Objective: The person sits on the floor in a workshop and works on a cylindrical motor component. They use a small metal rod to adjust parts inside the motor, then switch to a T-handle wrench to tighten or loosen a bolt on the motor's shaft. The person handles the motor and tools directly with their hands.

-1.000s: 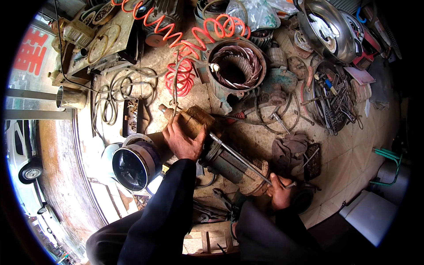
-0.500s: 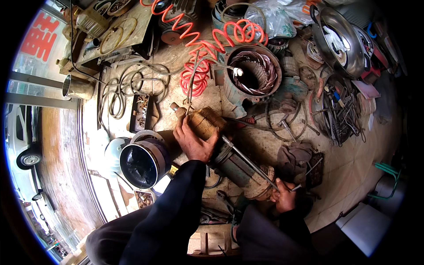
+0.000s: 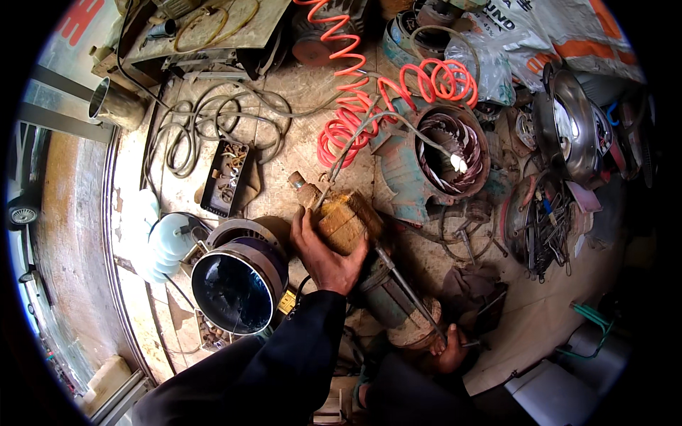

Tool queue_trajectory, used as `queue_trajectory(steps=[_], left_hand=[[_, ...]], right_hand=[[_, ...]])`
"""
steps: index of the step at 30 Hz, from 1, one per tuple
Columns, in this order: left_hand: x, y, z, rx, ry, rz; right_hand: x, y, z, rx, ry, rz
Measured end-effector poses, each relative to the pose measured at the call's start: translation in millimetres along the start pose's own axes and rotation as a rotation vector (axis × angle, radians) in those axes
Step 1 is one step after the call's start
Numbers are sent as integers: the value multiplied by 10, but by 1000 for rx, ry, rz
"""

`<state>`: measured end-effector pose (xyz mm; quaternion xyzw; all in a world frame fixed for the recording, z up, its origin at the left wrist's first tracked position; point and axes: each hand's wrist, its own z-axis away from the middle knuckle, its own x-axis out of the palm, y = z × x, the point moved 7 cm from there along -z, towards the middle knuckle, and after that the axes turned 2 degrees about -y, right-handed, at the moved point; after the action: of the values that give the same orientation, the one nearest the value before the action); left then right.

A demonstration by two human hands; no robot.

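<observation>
Floor tiling (image 3: 533,319) bears the biggest piece, a drab green cylindrical housing (image 3: 389,302) lying on its side in front of the person, slanted from upper left to lower right; it looks like cast metal, so I judge it heavy, stiff and hard to shift, best taken with both hands under its two ends. At its upper-left end sits a smaller brown block (image 3: 348,221), wood or rusted metal, I cannot tell; its rough, squared faces should give fair friction, and its opposite edges are the natural hold. Along the housing runs a slim steel wrench (image 3: 408,284), likely rigid and light by comparison, perhaps slick if oily, with the far end of its handle offering the most leverage. The left hand (image 3: 328,261) has the block in a wide, half-open grasp, thumb and fingers at opposite edges; how hard it presses cannot be told. The right hand (image 3: 451,351) is curled closed round the wrench's lower end. Smallest, a stubby shaft (image 3: 302,186) juts beyond the block, a poor handhold.
</observation>
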<state>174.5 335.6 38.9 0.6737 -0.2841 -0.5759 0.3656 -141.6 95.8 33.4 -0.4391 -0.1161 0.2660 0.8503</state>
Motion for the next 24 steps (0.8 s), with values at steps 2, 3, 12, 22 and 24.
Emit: queue_trajectory(steps=[2, 3, 12, 22, 24], left_hand=[[-1, 1, 2, -20, 5, 10], [-10, 7, -8, -22, 7, 8], [-3, 4, -11, 33, 6, 5], [3, -1, -14, 19, 2, -8], [-9, 21, -15, 27, -6, -5]], right_hand=[[-23, -10, 2, 15, 24, 19], [-25, 4, 2, 47, 35, 25], [-56, -33, -76, 220, 32, 106], [-266, 196, -155, 503, 27, 67], [-268, 207, -146, 534, 23, 53]])
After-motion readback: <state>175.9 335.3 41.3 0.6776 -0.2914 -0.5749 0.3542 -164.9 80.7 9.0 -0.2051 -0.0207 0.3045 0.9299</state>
